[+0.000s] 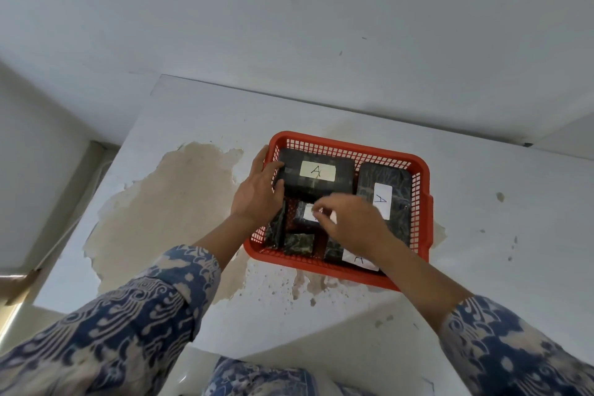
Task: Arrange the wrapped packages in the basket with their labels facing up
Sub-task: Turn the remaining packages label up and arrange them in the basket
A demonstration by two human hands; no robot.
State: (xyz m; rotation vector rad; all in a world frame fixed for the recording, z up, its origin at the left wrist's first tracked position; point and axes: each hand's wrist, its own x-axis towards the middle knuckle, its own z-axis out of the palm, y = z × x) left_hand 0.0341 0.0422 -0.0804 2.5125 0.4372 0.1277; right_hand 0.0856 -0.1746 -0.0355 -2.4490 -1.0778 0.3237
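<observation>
Two hands are in the red basket: the big package is steadied by the spread left hand, and the small package, pinched by the right hand, is best laid flat, label up.

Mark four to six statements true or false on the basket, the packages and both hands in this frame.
1. The red perforated plastic basket sits on a white table with peeled patches. True.
2. The left hand touches the large dark wrapped package at the back. True.
3. That package's label faces down. False: its white label marked A faces up.
4. The right hand rests on the table outside the basket. False: it reaches over the small dark package mid-basket.
5. The long dark package on the right side shows an A label. True.
</observation>
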